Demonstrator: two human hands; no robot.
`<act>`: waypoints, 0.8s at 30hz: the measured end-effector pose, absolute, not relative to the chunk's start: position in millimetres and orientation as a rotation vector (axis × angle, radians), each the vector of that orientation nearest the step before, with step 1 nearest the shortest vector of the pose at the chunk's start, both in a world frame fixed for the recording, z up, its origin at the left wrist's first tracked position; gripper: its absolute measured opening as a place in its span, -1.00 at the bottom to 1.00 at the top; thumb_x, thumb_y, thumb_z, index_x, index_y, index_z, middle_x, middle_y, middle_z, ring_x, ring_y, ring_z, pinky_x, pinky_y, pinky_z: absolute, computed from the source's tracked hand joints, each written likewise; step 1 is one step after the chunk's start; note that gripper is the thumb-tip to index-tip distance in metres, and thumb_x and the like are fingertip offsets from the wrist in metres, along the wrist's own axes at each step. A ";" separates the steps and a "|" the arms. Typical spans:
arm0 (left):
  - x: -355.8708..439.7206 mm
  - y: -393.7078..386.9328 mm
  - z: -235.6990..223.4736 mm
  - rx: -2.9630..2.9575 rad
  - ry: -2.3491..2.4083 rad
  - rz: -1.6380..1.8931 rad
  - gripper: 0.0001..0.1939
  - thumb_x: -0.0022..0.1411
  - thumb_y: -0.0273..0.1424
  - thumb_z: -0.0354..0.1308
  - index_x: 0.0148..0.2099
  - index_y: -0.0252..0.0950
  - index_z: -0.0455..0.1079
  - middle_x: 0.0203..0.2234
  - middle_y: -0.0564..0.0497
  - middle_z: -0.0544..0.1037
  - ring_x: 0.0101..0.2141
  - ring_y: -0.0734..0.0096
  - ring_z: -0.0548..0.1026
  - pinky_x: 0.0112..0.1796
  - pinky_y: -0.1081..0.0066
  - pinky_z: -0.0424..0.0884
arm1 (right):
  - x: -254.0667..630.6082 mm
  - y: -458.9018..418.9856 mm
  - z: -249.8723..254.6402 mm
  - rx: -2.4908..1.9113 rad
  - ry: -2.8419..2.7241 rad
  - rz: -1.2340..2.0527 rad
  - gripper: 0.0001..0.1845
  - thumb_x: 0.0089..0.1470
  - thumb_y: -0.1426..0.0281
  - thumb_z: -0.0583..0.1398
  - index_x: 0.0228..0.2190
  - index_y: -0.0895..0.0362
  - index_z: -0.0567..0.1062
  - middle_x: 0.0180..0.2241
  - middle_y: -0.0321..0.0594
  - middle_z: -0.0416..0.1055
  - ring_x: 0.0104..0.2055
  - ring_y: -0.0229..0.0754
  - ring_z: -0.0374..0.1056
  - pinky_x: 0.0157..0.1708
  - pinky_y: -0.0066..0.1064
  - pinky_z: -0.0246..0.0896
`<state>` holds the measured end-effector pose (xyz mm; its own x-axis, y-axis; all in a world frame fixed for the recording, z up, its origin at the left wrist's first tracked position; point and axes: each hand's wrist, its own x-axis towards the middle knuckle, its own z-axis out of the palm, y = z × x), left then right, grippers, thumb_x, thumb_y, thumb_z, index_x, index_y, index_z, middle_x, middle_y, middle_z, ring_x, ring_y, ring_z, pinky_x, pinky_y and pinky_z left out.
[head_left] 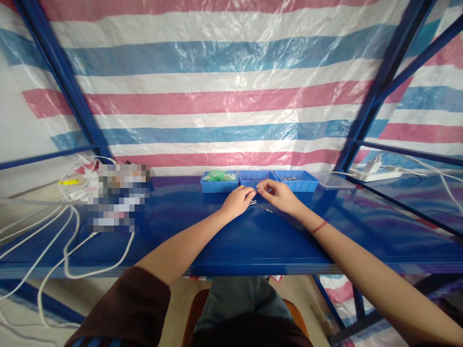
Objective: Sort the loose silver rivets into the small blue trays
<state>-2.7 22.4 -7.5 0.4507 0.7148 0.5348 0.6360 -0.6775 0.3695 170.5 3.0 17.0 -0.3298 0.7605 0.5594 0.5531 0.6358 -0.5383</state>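
Note:
My left hand (238,200) and my right hand (278,195) meet just in front of the blue bins, both with their fingers pinched. A small, thin piece seems to lie between the fingertips, too small to name. Below the hands, a few short silvery metal pieces (252,202) rest on the blue table. Nearer to me is a thin metal pin-like piece (266,209) with a dark end. Behind my hands stands the middle blue bin (246,181), its inside partly hidden. The right blue bin (304,185) holds small metal parts.
The left blue bin (212,187) holds green and white items. A clear plastic lid (336,181) and a white power strip (374,171) lie to the right. White cables (72,241) hang over the left side, near a blurred pile. Blue frame posts (379,91) flank the table (166,241).

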 end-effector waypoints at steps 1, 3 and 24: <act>-1.8 24.0 -8.2 2.567 1.170 1.051 -0.69 0.30 -0.29 -0.13 -0.18 -0.26 0.42 -0.36 -0.01 0.44 -0.27 0.36 0.42 -0.18 0.40 0.32 | 170.0 4.3 16.1 -0.999 -1.945 0.431 -0.73 0.03 0.23 0.12 -0.32 0.17 0.42 -0.36 -0.15 0.44 -0.35 -0.20 0.35 -0.35 -0.38 0.24; -0.5 26.4 -9.2 2.551 1.093 1.078 -0.68 0.31 -0.30 -0.14 -0.18 -0.28 0.41 -0.38 -0.01 0.44 -0.28 0.37 0.41 -0.19 0.41 0.31 | 168.8 5.6 15.2 -0.950 -1.819 0.613 -0.66 -0.05 0.19 0.19 -0.29 0.18 0.41 -0.37 -0.15 0.44 -0.37 -0.20 0.36 -0.35 -0.36 0.26; -1.0 26.1 -7.7 2.385 1.015 1.280 -0.81 0.21 -0.31 0.04 -0.31 -0.30 0.40 -0.41 0.02 0.42 -0.36 0.45 0.39 -0.25 0.45 0.33 | 167.6 -5.7 21.7 -0.930 -2.000 0.065 -0.79 0.09 0.34 0.08 -0.34 0.15 0.49 -0.32 -0.14 0.46 -0.33 -0.19 0.34 -0.39 -0.39 0.22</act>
